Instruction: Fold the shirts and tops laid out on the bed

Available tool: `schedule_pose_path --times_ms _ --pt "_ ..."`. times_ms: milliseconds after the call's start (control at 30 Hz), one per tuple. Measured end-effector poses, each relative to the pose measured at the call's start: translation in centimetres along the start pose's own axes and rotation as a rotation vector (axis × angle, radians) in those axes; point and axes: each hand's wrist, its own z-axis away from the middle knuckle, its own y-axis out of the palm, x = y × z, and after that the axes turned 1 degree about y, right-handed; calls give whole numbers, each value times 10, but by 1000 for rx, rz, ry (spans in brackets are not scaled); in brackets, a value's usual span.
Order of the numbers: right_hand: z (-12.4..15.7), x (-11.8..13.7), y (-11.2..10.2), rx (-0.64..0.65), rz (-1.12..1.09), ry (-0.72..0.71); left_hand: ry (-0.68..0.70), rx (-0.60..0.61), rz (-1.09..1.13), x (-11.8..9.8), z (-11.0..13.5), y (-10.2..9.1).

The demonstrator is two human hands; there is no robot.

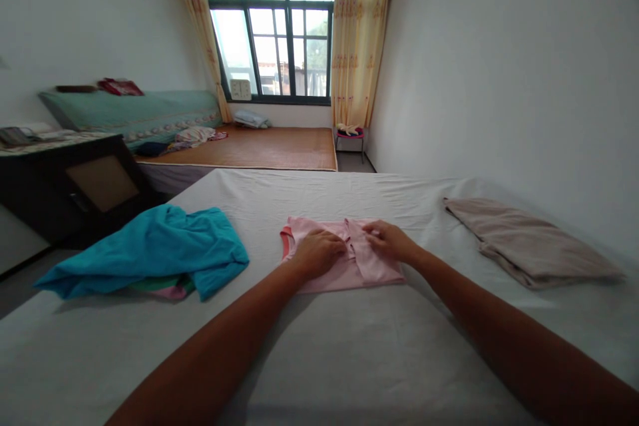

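A pink shirt (372, 267), partly folded, lies on the white-sheeted bed in front of me, with a coral-edged opening at its left end. My left hand (319, 253) rests palm down on its middle, fingers stretched toward the folded-over strip. At the right part of that strip, my right hand (391, 241) has thumb and fingertips closed on the pink cloth. Left of the shirt is a crumpled blue garment (164, 246), with green and pink cloth (172, 287) peeking out beneath it. A folded greyish-brown garment (529, 239) lies to the right.
The white sheet (349, 353) covers the bed under the clothes. Beyond it stands a lower bed with a brown mat (279, 146), below a window. A dark cabinet (74, 180) is at the left, a small stool (350, 134) at the far right corner, and a wall along the right.
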Motion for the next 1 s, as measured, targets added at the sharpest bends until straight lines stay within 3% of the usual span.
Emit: schedule_pose_path --times_ms 100,200,367,533,633,733,867,933,1000 --pt "0 -17 -10 -26 127 260 -152 -100 -29 11 3 -15" --pt "1 -25 -15 87 130 381 -339 -230 -20 30 9 -25" --pt "0 -18 -9 169 -103 319 -459 -229 -32 45 15 -23" --pt "0 -7 -5 -46 -378 234 -455 -210 -59 43 15 -22" --pt "3 -15 -15 -158 -347 264 -464 -225 -62 46 17 -23" --pt "9 -43 -39 -235 -251 310 -490 -236 -57 51 20 -23" --pt "14 -82 -77 -234 -42 363 -489 -251 -38 55 21 -21" --pt "12 -83 -87 -195 -2 348 -488 -238 -36 55 21 -20" --pt "5 -69 -88 -174 -24 285 -485 -217 -41 54 20 -19"
